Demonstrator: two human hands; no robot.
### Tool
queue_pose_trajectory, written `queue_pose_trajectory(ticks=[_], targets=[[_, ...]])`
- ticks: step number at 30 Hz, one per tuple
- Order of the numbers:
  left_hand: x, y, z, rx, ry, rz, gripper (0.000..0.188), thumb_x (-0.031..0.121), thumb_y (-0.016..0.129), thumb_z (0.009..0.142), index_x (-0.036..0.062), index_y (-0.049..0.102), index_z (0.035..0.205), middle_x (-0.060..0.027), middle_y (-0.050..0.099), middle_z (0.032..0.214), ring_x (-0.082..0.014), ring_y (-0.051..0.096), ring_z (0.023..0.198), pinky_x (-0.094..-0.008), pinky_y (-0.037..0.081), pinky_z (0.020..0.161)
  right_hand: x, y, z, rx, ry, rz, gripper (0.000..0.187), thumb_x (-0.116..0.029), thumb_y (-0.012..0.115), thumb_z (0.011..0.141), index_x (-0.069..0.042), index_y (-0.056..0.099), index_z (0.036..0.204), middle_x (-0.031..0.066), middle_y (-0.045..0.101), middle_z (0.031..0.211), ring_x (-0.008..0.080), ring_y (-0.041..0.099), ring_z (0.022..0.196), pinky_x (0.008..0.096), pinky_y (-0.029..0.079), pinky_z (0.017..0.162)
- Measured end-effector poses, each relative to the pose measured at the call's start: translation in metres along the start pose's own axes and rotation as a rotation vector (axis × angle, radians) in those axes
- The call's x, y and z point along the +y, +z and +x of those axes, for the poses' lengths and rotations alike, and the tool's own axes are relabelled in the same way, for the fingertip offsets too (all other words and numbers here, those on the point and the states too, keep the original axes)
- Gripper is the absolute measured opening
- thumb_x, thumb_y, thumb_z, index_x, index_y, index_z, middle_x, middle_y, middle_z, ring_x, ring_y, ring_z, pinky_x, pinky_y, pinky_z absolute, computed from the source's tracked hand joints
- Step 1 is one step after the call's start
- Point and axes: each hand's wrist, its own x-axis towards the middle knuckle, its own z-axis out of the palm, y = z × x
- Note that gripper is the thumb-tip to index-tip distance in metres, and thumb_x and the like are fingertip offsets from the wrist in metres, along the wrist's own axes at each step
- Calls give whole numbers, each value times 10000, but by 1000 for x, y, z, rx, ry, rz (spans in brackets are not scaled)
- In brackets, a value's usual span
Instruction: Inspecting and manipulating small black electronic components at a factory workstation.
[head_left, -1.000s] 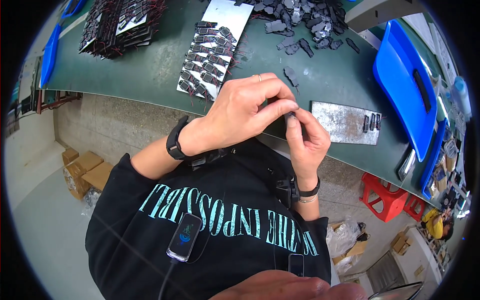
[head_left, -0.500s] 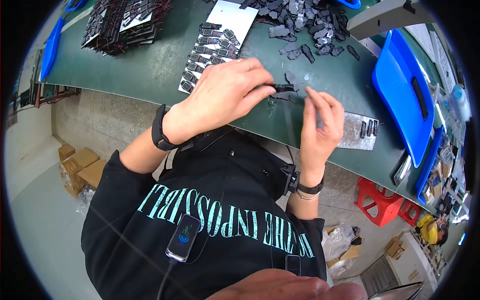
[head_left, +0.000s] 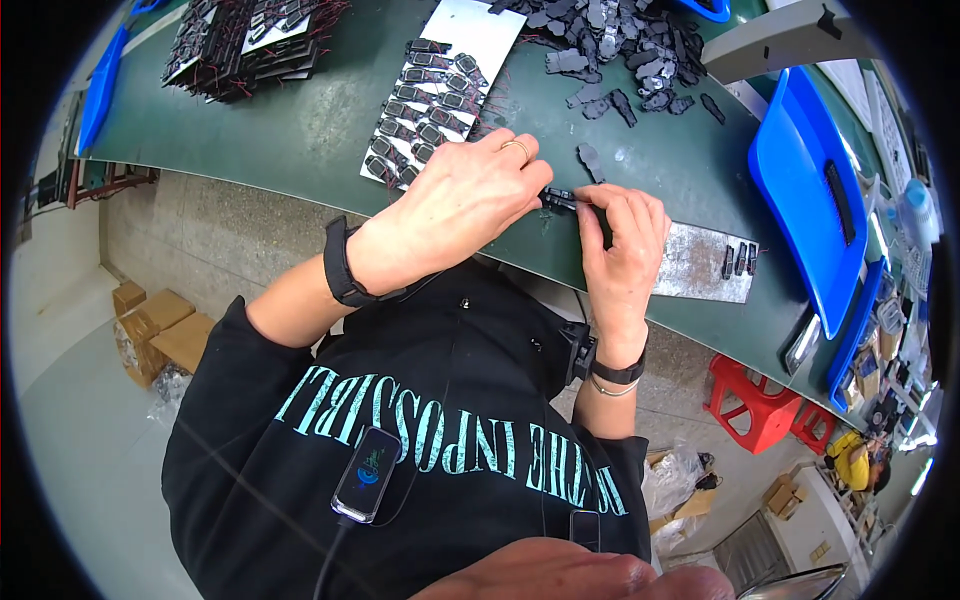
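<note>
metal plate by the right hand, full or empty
Nearly empty: the metal plate has three small black parts near its right end; the rest showing is bare.

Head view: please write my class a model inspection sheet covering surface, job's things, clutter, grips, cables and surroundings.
Surface: green tabletop; on it, a white board of red-wired black parts and a metal plate with three dark pieces.
Job's things: small black part, partly hidden.
Clutter: heap of dark flat pieces at the far side; blue tray at right.
Grips: left grip and right grip pinch opposite ends of the small black part.
Cables: cable attached to chest-worn device.
Surroundings: red stool, cardboard boxes.
</note>
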Motion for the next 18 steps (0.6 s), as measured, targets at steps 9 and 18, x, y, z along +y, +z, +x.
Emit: queue_pose_trajectory(ticks=[9, 18], targets=[[-1, 7, 1, 0, 60, 9, 132, 94, 693, 769, 73, 604, 863, -58, 600, 877, -210, 631, 852, -324, 553, 605, 8, -1, 1, 74, 54, 71, 192, -31, 736, 830, -66, 713, 1017, 73, 693, 964, 263, 609, 983, 367, 455, 891], [2, 9, 0, -22, 30, 17, 214, 133, 720, 857, 68, 644, 1046, -35, 619, 920, -205, 623, 865, -322, 549, 661, 3, 3, 17, 45, 63, -84, 167, -49, 740, 828, -75, 715, 991, 67, 690, 976, 264, 613, 998, 381, 452, 883]])
